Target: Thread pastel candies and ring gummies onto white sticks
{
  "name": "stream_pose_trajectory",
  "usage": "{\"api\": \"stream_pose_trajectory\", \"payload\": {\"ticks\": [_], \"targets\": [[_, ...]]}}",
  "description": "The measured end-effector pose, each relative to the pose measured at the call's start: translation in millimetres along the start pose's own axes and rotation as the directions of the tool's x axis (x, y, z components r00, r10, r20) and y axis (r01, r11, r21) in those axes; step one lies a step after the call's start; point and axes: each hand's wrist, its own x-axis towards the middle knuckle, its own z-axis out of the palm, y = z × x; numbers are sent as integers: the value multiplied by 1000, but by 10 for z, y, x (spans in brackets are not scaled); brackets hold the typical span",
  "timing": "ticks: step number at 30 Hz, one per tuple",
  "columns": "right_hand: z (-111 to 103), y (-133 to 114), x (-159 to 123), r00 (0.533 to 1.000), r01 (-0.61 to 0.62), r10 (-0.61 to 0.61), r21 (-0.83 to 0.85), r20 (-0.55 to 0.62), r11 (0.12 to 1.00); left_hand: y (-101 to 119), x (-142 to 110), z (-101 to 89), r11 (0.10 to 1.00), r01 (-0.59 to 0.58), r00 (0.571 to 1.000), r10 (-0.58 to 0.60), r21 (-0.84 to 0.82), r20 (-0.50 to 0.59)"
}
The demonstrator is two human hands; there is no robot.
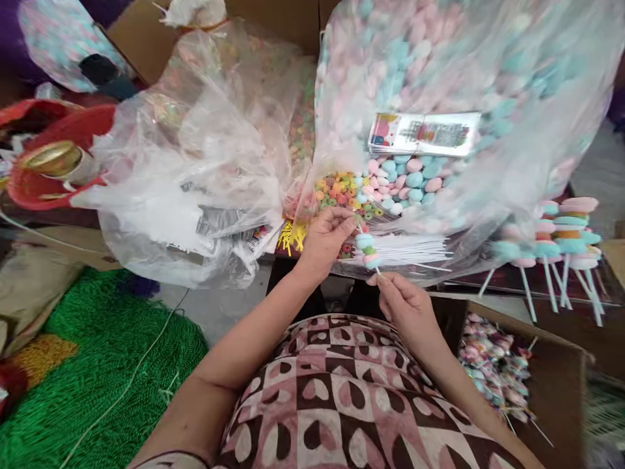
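Note:
Near the middle of the head view, my right hand pinches the lower end of a white lollipop stick. Threaded on that stick is a candy skewer of blue and pink marshmallows with a green gummy ring between them. My left hand is closed at the stick's upper tip, with what looks like a small green gummy ring between thumb and fingers, partly hidden. Just beyond are loose gummy rings, pink, blue and white marshmallows, and a bundle of white sticks.
A large clear bag of marshmallows bears a stack of printed labels. Finished skewers stand at the right edge, above a cardboard box of wrapped candies. At left are a plastic bag, red basket and green strands.

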Motion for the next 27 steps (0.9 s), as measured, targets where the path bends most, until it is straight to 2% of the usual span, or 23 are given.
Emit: {"api": "stream_pose_trajectory", "payload": {"ticks": [6,11,18,27], "targets": [[-26,-29,-54,1000,15,-15,-9,-9,1000,-16,3,-12,1000,-25,994,26,14,-111],[-17,-21,-62,1000,14,-14,-12,-9,1000,-21,-13,-18,998,-17,998,21,67,-52],[-9,-60,-74,1000,9,-9,-19,6,1000,-62,-14,-23,991,5,995,8,136,-98],[-7,-34,-76,999,27,-26,-31,33,999,-80,9,-29,993,1,993,13,116,-117]]}}
